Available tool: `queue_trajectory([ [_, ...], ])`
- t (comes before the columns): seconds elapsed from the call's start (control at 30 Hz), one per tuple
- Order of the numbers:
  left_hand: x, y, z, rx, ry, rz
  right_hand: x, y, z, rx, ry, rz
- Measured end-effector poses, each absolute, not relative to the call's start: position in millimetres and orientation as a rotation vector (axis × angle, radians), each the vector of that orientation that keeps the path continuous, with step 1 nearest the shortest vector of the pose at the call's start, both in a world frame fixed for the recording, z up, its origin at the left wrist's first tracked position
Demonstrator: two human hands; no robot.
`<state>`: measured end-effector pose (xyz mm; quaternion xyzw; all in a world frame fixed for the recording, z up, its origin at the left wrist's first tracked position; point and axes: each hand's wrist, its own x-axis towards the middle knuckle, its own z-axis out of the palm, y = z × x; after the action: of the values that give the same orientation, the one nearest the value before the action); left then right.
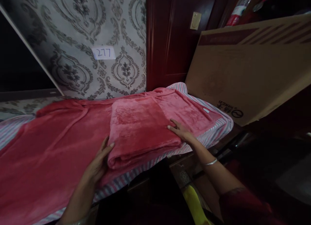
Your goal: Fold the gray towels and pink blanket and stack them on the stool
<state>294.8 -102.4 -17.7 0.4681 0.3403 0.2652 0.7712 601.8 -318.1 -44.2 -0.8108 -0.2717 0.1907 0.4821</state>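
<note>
A folded pinkish-red plush blanket (143, 124) lies in a thick rectangle near the middle of the view. Beneath it, a larger spread of the same plush fabric (65, 144) stretches left and right, with a few creases and a small white tag at the right. My left hand (99, 162) rests along the left side of the folded blanket, thumb on its edge and fingers apart. At the opposite side, my right hand (181, 131) touches the right edge with its fingers stretched out. Neither hand grips the fabric.
A striped sheet (220, 131) covers the surface under the plush fabric. Behind stand a patterned wall with a paper (104, 52) marked 277 and a dark red door panel (167, 40). A large cardboard box (247, 66) leans at the right; a bottle (238, 11) shows behind it.
</note>
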Motion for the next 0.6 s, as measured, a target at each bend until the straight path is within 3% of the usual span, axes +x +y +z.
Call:
queue_trajectory([
  [0.3, 290.3, -104.3, 0.4, 1.024, 0.871, 0.716, 574.1, -309.7, -11.4, -1.613, -0.69, 0.673],
  [0.5, 234.4, -48.8, 56.3, 1.028, 0.871, 0.823, 467.7, -296.3, 10.8, -1.18, -0.558, 0.832],
  [0.6, 194.5, -37.0, 44.0, 0.848, 1.052, 0.969, 407.1, -290.7, -5.5, -1.061, -0.536, 0.981],
])
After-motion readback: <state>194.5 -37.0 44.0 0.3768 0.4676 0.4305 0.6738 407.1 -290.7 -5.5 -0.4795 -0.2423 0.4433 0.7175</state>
